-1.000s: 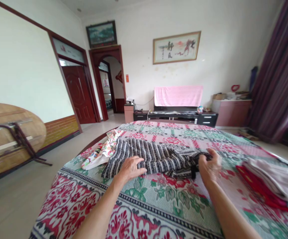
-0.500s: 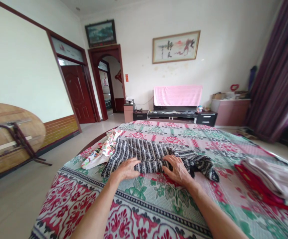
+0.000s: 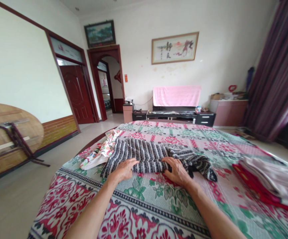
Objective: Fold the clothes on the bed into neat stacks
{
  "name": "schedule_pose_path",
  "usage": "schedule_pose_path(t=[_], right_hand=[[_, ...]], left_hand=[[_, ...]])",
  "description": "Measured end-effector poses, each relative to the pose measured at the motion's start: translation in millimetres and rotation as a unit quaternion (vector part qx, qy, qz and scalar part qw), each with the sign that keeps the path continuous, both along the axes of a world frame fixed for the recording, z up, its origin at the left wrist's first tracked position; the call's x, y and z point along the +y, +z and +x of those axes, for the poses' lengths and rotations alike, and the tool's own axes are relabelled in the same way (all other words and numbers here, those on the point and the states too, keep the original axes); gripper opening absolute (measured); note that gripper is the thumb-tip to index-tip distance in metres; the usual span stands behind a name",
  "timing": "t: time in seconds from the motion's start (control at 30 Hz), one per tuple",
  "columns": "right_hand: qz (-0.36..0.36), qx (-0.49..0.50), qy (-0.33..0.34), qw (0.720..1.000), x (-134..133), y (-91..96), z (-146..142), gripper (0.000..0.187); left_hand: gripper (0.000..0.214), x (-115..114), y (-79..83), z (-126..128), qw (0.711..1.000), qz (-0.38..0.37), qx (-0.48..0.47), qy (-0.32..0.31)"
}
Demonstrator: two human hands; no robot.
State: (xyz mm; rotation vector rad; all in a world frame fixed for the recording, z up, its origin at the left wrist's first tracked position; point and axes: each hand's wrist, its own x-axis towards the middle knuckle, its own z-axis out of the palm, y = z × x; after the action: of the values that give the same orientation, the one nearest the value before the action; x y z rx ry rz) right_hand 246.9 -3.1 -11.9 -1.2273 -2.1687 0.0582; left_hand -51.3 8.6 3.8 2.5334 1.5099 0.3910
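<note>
A black-and-white striped garment (image 3: 144,151) lies bunched on the floral tablecloth (image 3: 176,199). Its near edge is gripped by my left hand (image 3: 126,170), fingers over the top and thumb below. Further right, my right hand (image 3: 176,169) holds the same edge in a similar way. One part of the garment, perhaps a sleeve, trails off to the right, twisted. At its left side lies a white piece of clothing (image 3: 97,156) with a colourful print, partly covered by the stripes.
Folded clothes (image 3: 270,179), pale on top and red below, are stacked at the table's right. A folded round table (image 3: 14,126) leans at the left. Beyond stand a low black cabinet (image 3: 205,119) and a television under a pink cloth (image 3: 176,96).
My fingers have closed on the striped garment's near edge, where they were more spread before. The garment has hardly moved; the view has shifted slightly.
</note>
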Motion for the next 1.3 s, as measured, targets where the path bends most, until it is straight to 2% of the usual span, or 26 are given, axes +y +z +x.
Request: schedule_pose_path(t=[0.13, 0.33, 0.5, 0.63, 0.8, 0.87, 0.93, 1.0, 1.07, 1.2, 1.3], right_hand=[[0.017, 0.007, -0.02, 1.0, 4, -4.9, 0, 0.043], [0.029, 0.01, -0.032, 0.999, 6, -8.0, 1, 0.041], [0.031, -0.007, -0.053, 0.998, 5, -6.8, 0, 0.039], [0.047, -0.025, -0.108, 0.993, 4, -4.1, -1, 0.04], [0.08, -0.024, -0.228, 0.97, 5, -2.0, 10, 0.038], [0.08, -0.019, -0.275, 0.958, 5, -1.8, 17, 0.036], [0.07, -0.006, -0.309, 0.948, 4, -1.8, 23, 0.034], [0.059, 0.013, -0.331, 0.942, 4, -2.1, 27, 0.033], [0.048, 0.029, -0.345, 0.937, 4, -2.5, 29, 0.034], [0.017, 0.042, -0.37, 0.928, 6, -3.4, 33, 0.039], [-0.006, 0.043, -0.371, 0.928, 8, -3.3, 36, 0.043]], left_hand=[[0.064, -3, -3.4, -1, 0.998, 0.065, 0.01, 0.015], [0.053, -12, -5.0, 0, 0.975, 0.145, 0.038, 0.163], [0.052, -16, -0.5, -9, 0.959, 0.143, 0.065, 0.237], [0.054, -16, -0.3, -14, 0.954, 0.135, 0.072, 0.258], [0.056, -12, -3.8, -17, 0.958, 0.125, 0.046, 0.253], [0.057, -10, -5.0, -19, 0.967, 0.127, 0.023, 0.219], [0.055, -7, -6.2, -21, 0.98, 0.124, -0.007, 0.157], [0.051, -5, -7.7, -22, 0.987, 0.117, -0.038, 0.099], [0.044, -4, -9.2, -22, 0.989, 0.115, -0.064, 0.072], [0.025, -5, -10.0, -18, 0.988, 0.123, -0.071, 0.066], [0.02, -7, -7.3, -15, 0.985, 0.134, -0.067, 0.083]])
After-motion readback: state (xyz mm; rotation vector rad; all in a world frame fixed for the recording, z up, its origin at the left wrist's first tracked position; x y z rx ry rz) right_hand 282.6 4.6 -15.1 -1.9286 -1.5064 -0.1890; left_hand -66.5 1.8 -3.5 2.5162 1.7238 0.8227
